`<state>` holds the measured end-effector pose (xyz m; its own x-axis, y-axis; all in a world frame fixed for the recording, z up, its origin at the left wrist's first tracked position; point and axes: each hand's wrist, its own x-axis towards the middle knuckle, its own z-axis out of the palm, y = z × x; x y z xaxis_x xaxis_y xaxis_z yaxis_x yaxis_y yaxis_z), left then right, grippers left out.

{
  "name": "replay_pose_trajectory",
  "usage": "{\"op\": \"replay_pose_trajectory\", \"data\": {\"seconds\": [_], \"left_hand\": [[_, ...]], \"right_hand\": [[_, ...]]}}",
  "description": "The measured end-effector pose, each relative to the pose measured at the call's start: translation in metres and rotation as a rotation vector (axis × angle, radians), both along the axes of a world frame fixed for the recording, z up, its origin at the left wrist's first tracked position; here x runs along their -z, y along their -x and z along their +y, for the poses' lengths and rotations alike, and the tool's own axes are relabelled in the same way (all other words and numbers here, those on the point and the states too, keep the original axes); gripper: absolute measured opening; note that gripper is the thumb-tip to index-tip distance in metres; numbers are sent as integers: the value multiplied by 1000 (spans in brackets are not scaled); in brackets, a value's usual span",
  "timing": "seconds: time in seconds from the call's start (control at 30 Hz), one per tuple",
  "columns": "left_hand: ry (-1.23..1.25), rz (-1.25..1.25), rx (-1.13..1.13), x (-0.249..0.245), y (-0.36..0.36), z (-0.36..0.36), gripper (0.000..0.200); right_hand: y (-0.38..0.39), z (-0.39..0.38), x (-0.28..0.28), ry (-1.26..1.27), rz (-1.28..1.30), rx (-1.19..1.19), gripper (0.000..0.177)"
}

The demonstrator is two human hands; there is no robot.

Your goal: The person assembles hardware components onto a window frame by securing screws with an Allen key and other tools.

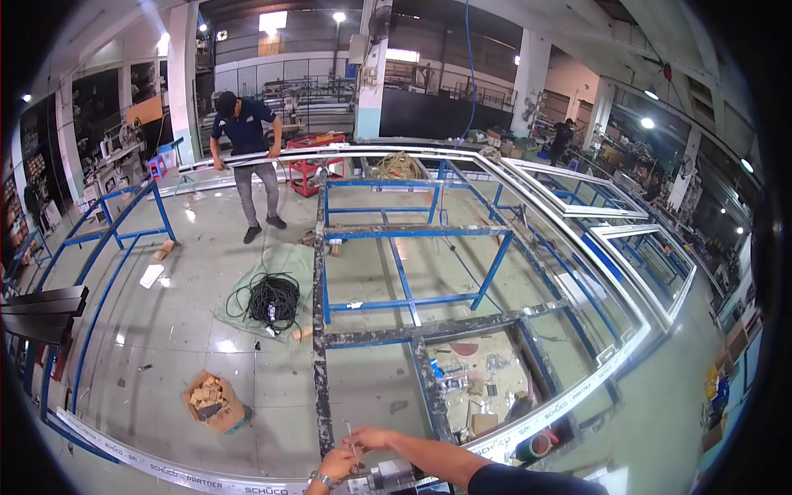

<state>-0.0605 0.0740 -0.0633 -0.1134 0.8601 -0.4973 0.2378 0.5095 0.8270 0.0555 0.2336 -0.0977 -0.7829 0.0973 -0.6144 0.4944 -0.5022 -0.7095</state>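
Observation:
At the bottom centre my left hand (337, 464), with a metal watch on its wrist, is closed just above the front edge of the blue frame table (322, 388). My right hand (373, 438) reaches in from the right and meets it, fingers pinched together. A thin, pale, stick-like piece (346, 426) rises from between the fingers, too small to name. Below the hands runs a long white profile (165, 474) with printed film. A silvery block-like part (389, 477) lies beside my right forearm, partly covered by it.
A co-worker (245, 136) stands at the far left end of a long white frame, both hands on it. A coil of black cable (274, 299) and a box of wood pieces (216, 402) lie on the floor. A tray of small parts (487, 363) sits within the table frame.

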Motion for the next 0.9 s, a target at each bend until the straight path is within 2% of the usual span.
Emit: {"op": "replay_pose_trajectory", "data": {"seconds": [0.1, 0.2, 0.3, 0.4, 0.53, 0.67, 0.77, 0.87, 0.9], "left_hand": [[4, -66, -32, 8, 0, 1, 27], [29, 135, 3, 0, -1, 1, 27], [35, 141, 27, 1, 0, 2, 27], [-5, 1, 8, 3, 1, 0, 29], [1, 120, 47, -11, 0, 1, 25], [30, 91, -21, 10, -2, 1, 25], [15, 41, 11, 29, 4, 2, 27], [14, -14, -19, 23, 1, 1, 28], [32, 30, -2, 9, -2, 2, 28]], "right_hand": [[3, 2, 8, -86, -27, -30, 26], [5, 3, 2, -238, -164, -100, 25], [0, -5, -31, -113, -127, 37, 22], [-9, -1, -22, 60, 0, 115, 21], [-2, 2, -6, -145, -10, 55, 21], [-1, 2, 3, -171, -48, 41, 22], [-3, -2, -9, -121, -55, 80, 22], [-6, 0, -5, 64, 16, 141, 23], [-5, 2, 0, 32, 6, 131, 23]]}}
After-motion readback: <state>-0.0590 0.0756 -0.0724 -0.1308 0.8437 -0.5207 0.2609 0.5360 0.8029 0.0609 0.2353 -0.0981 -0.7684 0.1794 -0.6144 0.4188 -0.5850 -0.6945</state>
